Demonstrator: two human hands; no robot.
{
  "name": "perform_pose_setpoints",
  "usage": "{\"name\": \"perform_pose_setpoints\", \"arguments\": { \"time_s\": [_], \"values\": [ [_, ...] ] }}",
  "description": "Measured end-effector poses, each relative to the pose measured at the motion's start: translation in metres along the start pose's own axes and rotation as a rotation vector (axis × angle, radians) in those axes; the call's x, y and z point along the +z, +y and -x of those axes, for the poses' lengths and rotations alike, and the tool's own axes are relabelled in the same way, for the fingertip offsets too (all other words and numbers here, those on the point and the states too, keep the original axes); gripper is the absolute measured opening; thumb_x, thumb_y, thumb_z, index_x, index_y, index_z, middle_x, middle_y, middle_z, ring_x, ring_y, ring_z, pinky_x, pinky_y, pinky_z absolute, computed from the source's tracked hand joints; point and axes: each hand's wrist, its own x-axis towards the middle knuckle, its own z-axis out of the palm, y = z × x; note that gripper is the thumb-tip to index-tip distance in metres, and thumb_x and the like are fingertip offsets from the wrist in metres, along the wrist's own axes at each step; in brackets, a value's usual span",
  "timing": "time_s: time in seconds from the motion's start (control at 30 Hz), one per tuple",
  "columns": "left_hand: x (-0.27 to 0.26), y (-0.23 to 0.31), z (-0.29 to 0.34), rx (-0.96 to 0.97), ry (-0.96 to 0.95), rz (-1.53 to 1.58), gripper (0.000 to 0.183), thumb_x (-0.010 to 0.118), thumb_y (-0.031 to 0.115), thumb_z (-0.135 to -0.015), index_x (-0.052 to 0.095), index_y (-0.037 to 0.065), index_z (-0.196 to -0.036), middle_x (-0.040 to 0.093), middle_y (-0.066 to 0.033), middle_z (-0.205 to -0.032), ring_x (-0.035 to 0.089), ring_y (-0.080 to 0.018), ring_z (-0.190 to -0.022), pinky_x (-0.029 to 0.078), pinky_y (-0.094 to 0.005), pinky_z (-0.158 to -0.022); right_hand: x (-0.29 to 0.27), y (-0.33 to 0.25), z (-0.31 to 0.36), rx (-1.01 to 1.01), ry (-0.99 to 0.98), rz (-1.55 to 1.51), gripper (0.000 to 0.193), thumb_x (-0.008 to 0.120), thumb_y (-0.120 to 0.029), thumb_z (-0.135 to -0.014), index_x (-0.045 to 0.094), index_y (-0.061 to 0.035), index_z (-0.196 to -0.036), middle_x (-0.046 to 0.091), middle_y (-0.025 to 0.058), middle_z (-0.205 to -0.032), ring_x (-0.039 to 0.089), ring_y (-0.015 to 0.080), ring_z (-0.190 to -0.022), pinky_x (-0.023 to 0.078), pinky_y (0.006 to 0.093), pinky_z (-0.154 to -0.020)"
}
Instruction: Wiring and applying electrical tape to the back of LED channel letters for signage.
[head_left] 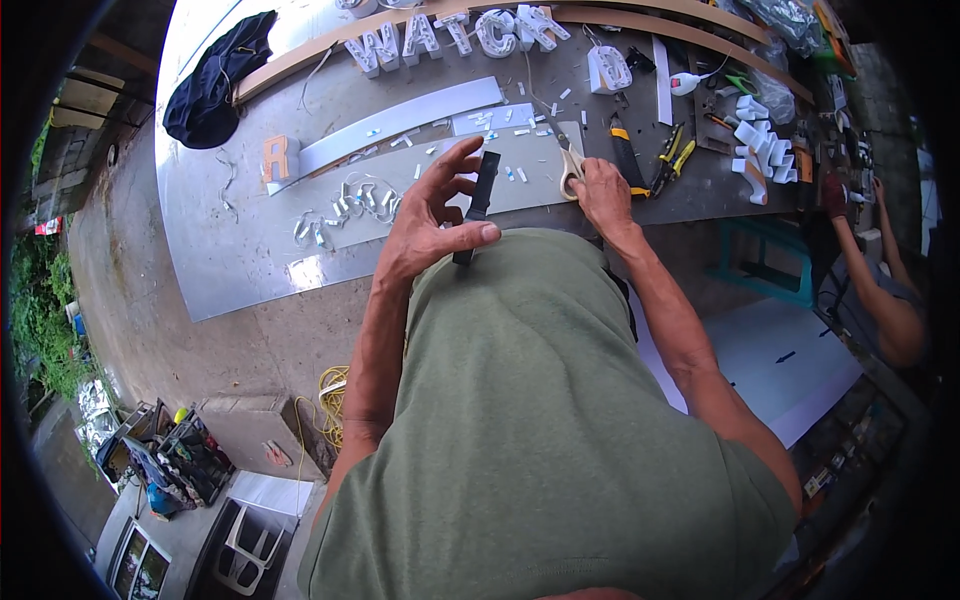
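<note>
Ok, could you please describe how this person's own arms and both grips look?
The left grip and right grip are ungloved human hands. The left forearm and right forearm are bare, without sleeves or cables. An olive-green shirt covers the torso.

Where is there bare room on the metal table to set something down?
The front-left corner looks bare, between the table's edge and the coiled strip. A second patch lies this side of the black cloth, left of the thin wire. It is crowded at right, around the yellow-handled tool and white pieces, and near the scissors.
</note>
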Motion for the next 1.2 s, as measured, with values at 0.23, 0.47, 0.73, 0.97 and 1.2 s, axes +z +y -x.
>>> {"name": "perform_pose_setpoints", "arguments": {
  "time_s": [0.23,0.47,0.73,0.97,1.2],
  "values": [
    [-0.006,0.010,-0.006,0.037,-0.010,-0.146,0.117,0.096,0.035,-0.056,0.039,0.007,-0.154,0.055,-0.0173,-0.135,0.061,-0.0226,-0.106,0.055,-0.0277,-0.069,-0.059,0.001,-0.002,0.281,-0.488,-0.392,0.030,0.070,-0.011,-0.086,0.063,0.0029,-0.111,0.070,0.0177,-0.096,0.071,0.0295,-0.086,0.056,0.0388,-0.077],
    [-0.014,0.019,-0.010,0.111,-0.063,-0.152,0.118,0.096,0.039,-0.055,0.039,0.007,-0.154,0.058,-0.0173,-0.132,0.062,-0.0213,-0.101,0.052,-0.0275,-0.066,-0.137,-0.018,0.033,0.205,-0.747,-1.281,0.046,0.079,-0.015,-0.082,0.059,0.0023,-0.120,0.068,0.0052,-0.095,0.066,0.0144,-0.086,0.055,0.0295,-0.078],
    [-0.015,0.020,-0.016,0.121,-0.132,-0.174,0.121,0.094,0.044,-0.052,0.041,0.008,-0.154,0.060,-0.0170,-0.130,0.064,-0.0211,-0.097,0.052,-0.0273,-0.067,-0.156,-0.021,0.033,0.106,-0.930,-1.167,0.049,0.084,-0.017,-0.072,0.065,0.0002,-0.114,0.068,0.0025,-0.091,0.063,0.0097,-0.084,0.051,0.0265,-0.078],
    [-0.011,0.026,-0.015,0.037,-0.179,-0.148,0.123,0.096,0.041,-0.052,0.037,0.009,-0.156,0.055,-0.0168,-0.130,0.060,-0.0224,-0.106,0.051,-0.0271,-0.071,-0.147,-0.030,0.024,0.092,-0.924,-1.157,0.053,0.088,-0.021,-0.071,0.067,0.0005,-0.114,0.069,0.0019,-0.089,0.064,0.0093,-0.081,0.052,0.0260,-0.078],
    [-0.009,0.023,-0.015,0.033,-0.169,-0.130,0.124,0.096,0.040,-0.052,0.037,0.008,-0.156,0.056,-0.0159,-0.128,0.060,-0.0217,-0.104,0.051,-0.0267,-0.069,-0.142,-0.035,0.020,0.124,-0.903,-1.237,0.053,0.088,-0.022,-0.071,0.067,0.0017,-0.114,0.069,0.0027,-0.089,0.064,0.0095,-0.081,0.052,0.0254,-0.078]
  ]
}}
